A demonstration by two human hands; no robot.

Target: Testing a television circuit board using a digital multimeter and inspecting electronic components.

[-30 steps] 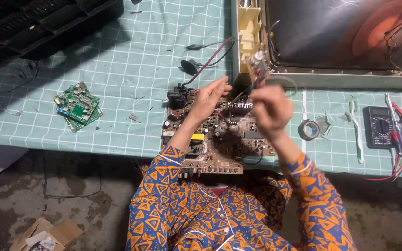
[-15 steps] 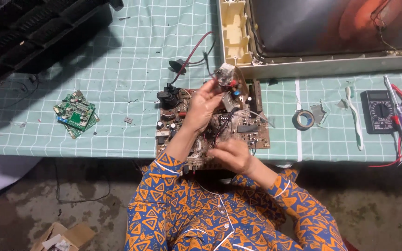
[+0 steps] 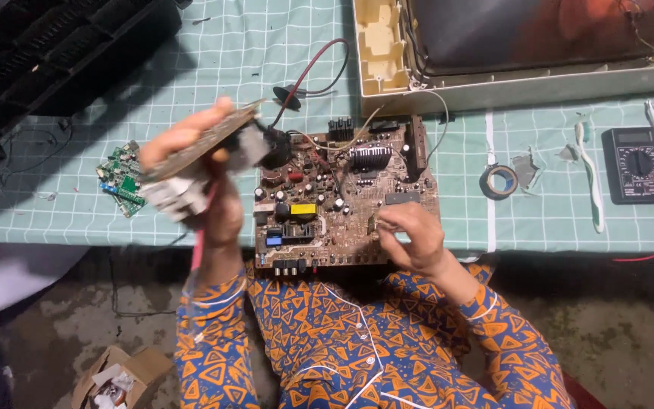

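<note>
Left hand point(image 3: 206, 178), fingers closed on a small board with a grey component point(image 3: 198, 155), raised at centre left. Right hand point(image 3: 410, 235) rests, fingers curled, on the large brown circuit board point(image 3: 342, 201) at the worktop point(image 3: 191, 68) edge, frame centre.

Large brown circuit board point(image 3: 346, 201) at the table's near edge; right hand point(image 3: 410, 238) resting on its near right corner. Left hand point(image 3: 206, 178) raised, gripping a small board point(image 3: 198, 148). Right: tape roll point(image 3: 499, 180), multimeter point(image 3: 636, 163). Left: green board point(image 3: 121, 178).
</note>
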